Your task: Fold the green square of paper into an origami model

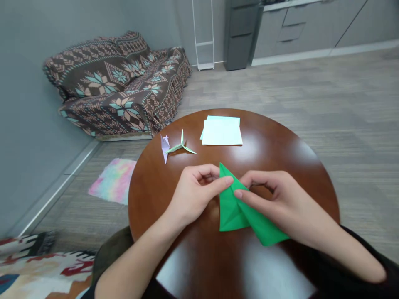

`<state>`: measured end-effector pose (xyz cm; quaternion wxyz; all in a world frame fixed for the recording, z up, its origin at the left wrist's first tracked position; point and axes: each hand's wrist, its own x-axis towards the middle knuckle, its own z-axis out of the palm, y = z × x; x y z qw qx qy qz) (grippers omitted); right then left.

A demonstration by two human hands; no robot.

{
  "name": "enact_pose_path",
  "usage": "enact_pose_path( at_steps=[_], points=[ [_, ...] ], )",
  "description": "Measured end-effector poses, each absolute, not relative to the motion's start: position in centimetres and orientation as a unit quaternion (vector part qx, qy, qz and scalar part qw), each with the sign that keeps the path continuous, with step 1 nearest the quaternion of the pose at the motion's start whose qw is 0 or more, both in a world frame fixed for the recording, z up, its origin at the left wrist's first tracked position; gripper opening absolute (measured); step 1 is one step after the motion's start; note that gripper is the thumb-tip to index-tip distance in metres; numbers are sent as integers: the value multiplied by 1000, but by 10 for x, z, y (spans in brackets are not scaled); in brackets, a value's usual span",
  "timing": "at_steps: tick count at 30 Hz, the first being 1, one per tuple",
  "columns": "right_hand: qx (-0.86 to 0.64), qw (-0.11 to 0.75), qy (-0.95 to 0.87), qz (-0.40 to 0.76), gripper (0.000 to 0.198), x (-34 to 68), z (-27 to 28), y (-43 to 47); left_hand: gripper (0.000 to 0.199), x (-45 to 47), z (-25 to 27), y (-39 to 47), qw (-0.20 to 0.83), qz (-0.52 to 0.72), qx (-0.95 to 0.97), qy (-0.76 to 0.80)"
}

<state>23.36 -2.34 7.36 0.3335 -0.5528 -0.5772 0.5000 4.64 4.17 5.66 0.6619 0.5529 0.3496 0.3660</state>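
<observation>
A green sheet of folded paper (pixel 232 209) is held up above the round wooden table (pixel 174 236), its pointed corner upward. My left hand (pixel 199 189) pinches it near the top corner, thumb in front and fingers behind. Lower on the sloping right edge, my right hand (pixel 277 199) grips it between thumb and fingers. Creases run across the paper's front, and its right part is folded into a flap that hangs toward me. The fingertips behind the sheet are partly hidden.
At the table's far side lies a stack of pale paper (pixel 222 132). Left of it are a light green three-pointed folded piece (pixel 182 145) and a purple folded paper figure (pixel 165 148). Beyond stand a patterned covered sofa (pixel 124 87) and a fluffy pastel rug (pixel 114 180).
</observation>
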Motion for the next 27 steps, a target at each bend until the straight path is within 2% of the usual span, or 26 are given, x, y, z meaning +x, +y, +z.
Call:
enact_pose_path(
  at_steps=[9,21,27],
  points=[
    [-528,340,-552,549,20,235,70,-18,28,46,53,42,688,383,520,331],
    [-557,308,-608,475,17,232,71,-20,19,48,58,45,704,440,431,354],
    [-561,318,-608,464,20,233,67,-19,16,44,55,49,678,471,458,329]
  ],
)
